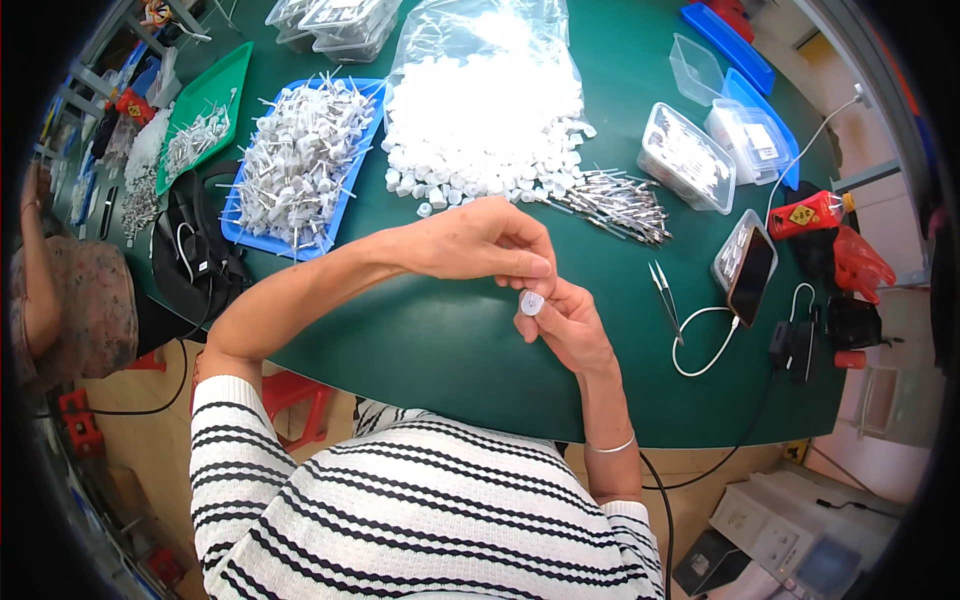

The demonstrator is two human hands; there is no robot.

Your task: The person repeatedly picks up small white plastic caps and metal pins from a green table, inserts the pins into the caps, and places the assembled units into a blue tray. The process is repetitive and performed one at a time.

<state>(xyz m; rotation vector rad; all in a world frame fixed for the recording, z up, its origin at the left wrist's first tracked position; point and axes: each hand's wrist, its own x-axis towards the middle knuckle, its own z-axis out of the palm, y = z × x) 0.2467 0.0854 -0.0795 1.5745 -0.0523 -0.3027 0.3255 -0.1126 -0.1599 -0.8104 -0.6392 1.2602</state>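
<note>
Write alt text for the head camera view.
A person's right hand holds a small white piece, the left hand close by, over a green table. Beyond lie a heap of white pieces, thin metal rods and a blue tray; tweezers lie at right.

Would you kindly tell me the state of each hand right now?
Left hand: curled; whether it is closed on anything cannot be told.
Right hand: closed, holding a small white cap.
</note>
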